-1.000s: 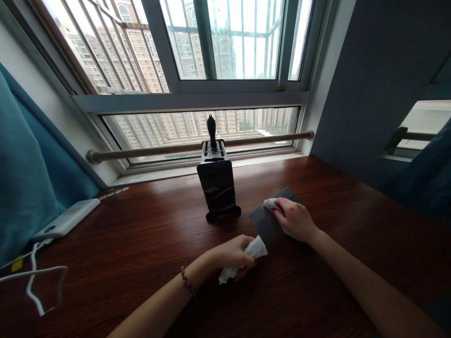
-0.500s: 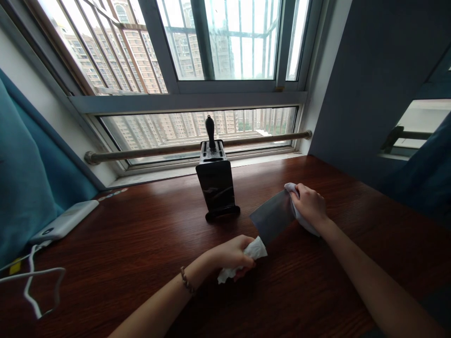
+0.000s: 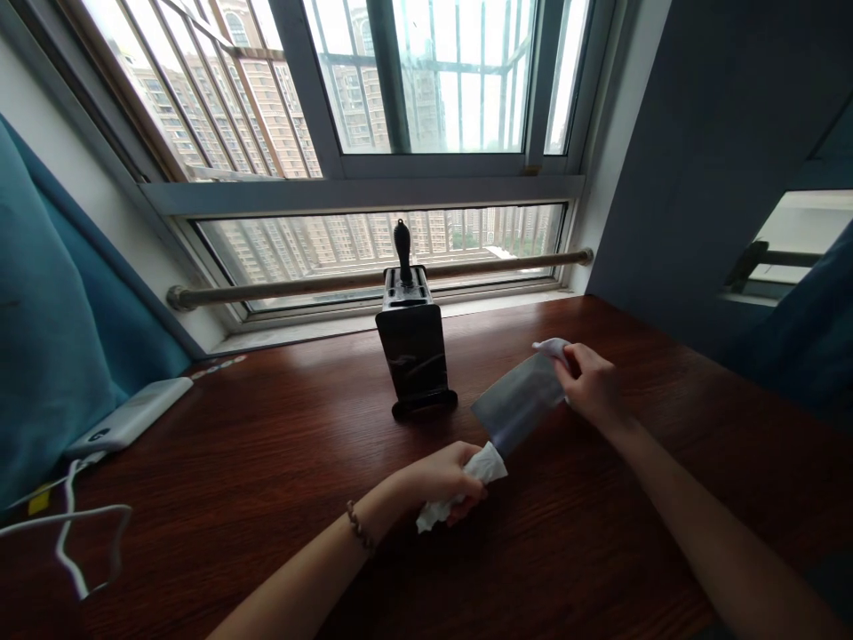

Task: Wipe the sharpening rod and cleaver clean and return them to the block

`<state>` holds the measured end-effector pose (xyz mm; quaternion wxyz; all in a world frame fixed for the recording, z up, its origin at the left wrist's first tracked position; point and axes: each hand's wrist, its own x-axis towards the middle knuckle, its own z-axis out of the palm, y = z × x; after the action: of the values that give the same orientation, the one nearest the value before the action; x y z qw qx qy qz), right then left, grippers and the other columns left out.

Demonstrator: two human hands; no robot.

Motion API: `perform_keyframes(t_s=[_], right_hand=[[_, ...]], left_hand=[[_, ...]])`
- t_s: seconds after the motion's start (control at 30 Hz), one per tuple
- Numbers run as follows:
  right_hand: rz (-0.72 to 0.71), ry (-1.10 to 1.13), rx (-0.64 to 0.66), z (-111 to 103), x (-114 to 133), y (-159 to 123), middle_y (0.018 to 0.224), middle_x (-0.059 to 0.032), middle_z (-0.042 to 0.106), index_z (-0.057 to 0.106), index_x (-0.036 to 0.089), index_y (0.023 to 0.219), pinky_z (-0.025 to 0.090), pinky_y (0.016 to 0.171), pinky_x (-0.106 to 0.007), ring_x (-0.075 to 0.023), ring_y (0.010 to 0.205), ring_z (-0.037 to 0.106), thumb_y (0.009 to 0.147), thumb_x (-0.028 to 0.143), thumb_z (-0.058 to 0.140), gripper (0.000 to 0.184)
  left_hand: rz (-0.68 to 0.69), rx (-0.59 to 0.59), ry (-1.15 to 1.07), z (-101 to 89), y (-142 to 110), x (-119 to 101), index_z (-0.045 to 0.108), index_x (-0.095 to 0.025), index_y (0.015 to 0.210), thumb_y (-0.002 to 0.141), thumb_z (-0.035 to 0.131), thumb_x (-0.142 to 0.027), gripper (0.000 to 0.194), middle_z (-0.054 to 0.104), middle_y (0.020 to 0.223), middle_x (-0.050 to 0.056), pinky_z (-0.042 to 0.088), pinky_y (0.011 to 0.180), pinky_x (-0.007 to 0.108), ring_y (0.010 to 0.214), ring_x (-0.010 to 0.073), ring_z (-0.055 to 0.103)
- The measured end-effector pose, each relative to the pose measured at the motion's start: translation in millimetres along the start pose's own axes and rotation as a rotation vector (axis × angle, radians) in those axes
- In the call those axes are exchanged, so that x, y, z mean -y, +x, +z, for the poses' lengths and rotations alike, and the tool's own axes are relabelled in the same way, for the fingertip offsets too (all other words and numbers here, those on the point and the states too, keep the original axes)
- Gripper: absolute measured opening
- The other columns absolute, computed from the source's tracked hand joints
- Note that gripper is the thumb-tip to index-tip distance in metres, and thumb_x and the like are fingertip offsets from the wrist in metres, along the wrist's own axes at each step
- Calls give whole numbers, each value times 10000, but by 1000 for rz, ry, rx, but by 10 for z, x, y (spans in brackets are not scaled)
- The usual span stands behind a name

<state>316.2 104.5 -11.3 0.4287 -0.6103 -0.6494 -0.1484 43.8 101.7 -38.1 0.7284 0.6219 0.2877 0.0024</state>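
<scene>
A cleaver (image 3: 518, 402) with a broad grey blade is held above the brown table, its blade slanting up to the right. My left hand (image 3: 448, 480) is closed round its handle, which is wrapped in crumpled white tissue (image 3: 488, 464). At the blade's far end, my right hand (image 3: 593, 382) pinches a white cloth (image 3: 552, 347) against the metal. Part of the cloth is hidden behind the blade and fingers. Beyond the cleaver stands a black knife block (image 3: 413, 356), with one black-handled tool (image 3: 402, 249) upright in its top.
A wooden table (image 3: 280, 480) spreads beneath both hands. On the left lie a white power bank (image 3: 133, 416) and a looped white cable (image 3: 67, 524), beside a blue curtain (image 3: 46, 293). A rail (image 3: 299, 289) crosses the window behind the knife block.
My right hand has shifted slightly with the cloth at the blade's far end; less cloth hangs below the hand now. The blade looks tilted a little, showing lighter. My left hand keeps its grip.
</scene>
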Motion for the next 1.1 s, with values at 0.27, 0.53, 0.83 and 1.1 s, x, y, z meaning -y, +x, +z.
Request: perform_keyframes(t_s=[0.27, 0.53, 0.83, 1.1], right_hand=[[-323, 334, 622, 187, 697, -481, 836, -21, 585, 523, 172, 851, 367, 634, -252, -152, 723, 549, 831, 181, 504, 28], [-86, 129, 496, 257, 328, -273, 783, -21, 578, 506, 181, 825, 354, 639, -260, -156, 691, 545, 879, 253, 461, 101], [232, -333, 341, 266, -344, -44, 835, -78, 634, 539, 171, 851, 300, 581, -293, -218, 734, 588, 872, 292, 464, 144], [-26, 25, 239, 223, 0, -162, 789, -37, 591, 527, 167, 822, 358, 656, -268, -164, 701, 545, 855, 249, 488, 96]], left_hand=[[-48, -63, 20, 12, -4, -5, 475, -163, 876, 615, 578, -144, 281, 525, 524, -33, 395, 337, 191, 397, 120, 482], [-35, -18, 54, 18, 9, -7, 478, -167, 823, 601, 543, -132, 235, 508, 506, -39, 423, 331, 202, 389, 116, 468], [-69, 6, 56, 5, 23, -25, 499, -155, 812, 600, 566, -138, 223, 511, 502, -30, 440, 339, 211, 394, 124, 483], [-63, -19, 11, -2, 20, 12, 488, -154, 759, 597, 582, -146, 187, 511, 522, -25, 436, 332, 204, 390, 111, 471]])
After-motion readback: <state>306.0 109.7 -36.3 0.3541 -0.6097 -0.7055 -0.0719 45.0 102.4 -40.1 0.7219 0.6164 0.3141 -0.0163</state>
